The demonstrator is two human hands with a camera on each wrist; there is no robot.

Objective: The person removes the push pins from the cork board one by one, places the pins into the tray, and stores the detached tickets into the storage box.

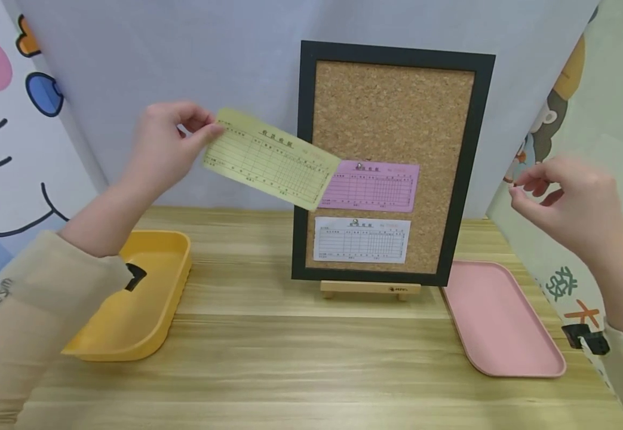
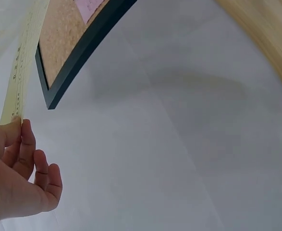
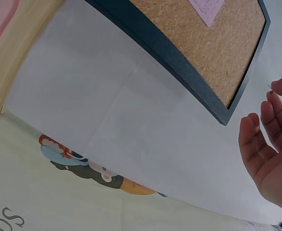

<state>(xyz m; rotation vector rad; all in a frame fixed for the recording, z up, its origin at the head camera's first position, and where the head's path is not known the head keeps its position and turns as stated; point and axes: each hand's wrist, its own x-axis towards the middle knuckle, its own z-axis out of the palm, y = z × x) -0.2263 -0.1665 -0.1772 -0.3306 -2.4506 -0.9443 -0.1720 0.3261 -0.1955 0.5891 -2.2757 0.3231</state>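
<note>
My left hand (image 1: 168,136) pinches the upper left end of a yellow receipt slip (image 1: 270,158) between thumb and fingers. The slip tilts down to the right, its far end overlapping the frame of a corkboard (image 1: 394,113) and part of a pink receipt slip (image 1: 376,186). Below the pink one, a white receipt slip (image 1: 362,242) is on the cork; each shows a small metallic pin at its top. To the right of the board, my right hand (image 1: 574,200) pinches a tiny pushpin (image 3: 269,87), whose thin point shows in the right wrist view.
The black-framed board stands on a small wooden easel (image 1: 370,288). A yellow basket (image 1: 179,292) is on the left of the wooden table (image 1: 289,364), under my left forearm. A pink tray (image 1: 505,316) lies at the right, partly behind the board. A pale cloth (image 1: 182,48) hangs behind.
</note>
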